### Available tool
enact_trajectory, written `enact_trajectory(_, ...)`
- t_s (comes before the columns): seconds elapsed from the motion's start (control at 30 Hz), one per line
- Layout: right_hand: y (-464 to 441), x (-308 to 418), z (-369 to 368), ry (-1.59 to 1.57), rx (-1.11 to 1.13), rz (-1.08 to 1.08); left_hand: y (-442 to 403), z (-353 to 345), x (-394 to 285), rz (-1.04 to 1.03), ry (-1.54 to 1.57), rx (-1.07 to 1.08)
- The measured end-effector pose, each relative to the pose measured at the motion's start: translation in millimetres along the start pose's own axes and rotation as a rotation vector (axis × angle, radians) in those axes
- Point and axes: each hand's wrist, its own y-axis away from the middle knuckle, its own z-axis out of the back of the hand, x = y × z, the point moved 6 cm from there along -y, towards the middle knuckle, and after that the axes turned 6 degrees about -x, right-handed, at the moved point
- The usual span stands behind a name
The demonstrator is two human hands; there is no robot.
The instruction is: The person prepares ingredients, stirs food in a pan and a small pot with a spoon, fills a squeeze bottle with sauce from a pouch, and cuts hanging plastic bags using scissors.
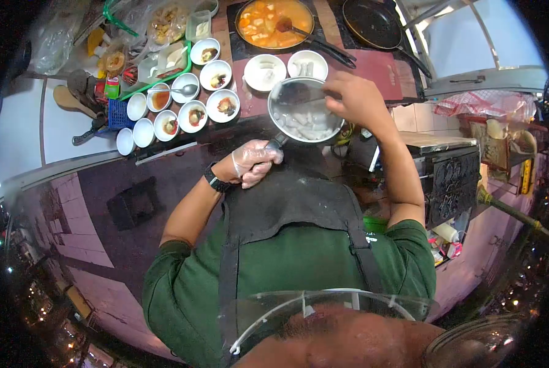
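Observation:
My left hand (255,163), in a clear plastic glove, is wrapped round the handle of a metal saucepan (305,126) with whitish pieces in it. Over the pan's right rim is my right hand (355,100), bare, its fingers bent towards the inside; what they hold, if anything, cannot be made out. Just beyond the pan stand a white bowl (264,72) with white contents and a second white bowl (308,65) holding similar pale pieces.
A wide pan of orange stew (275,23) with a ladle is at the top. A dark frying pan (372,23) lies right of it. Several small bowls (223,105) with sauces and a green-edged tray (164,64) stand at the left.

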Motion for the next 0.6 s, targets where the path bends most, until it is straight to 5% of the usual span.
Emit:
enact_trajectory(0.17, -2.2, 9.3, 28.9, 0.079, 0.002, 0.004, -3.8, 6.5, 7.3, 0.039, 0.024, -0.003)
enact_trajectory(0.23, 3.8, 8.3, 25.7, 0.243, 0.182, -0.016, -1.1, 3.2, 7.5, 0.037, -0.022, -0.029)
enact_trajectory(0.6, 7.6, 14.2, -0.3, 0.126, 0.138, 0.045, -1.7, -0.3, 7.1, 0.026, -0.185, -0.085)
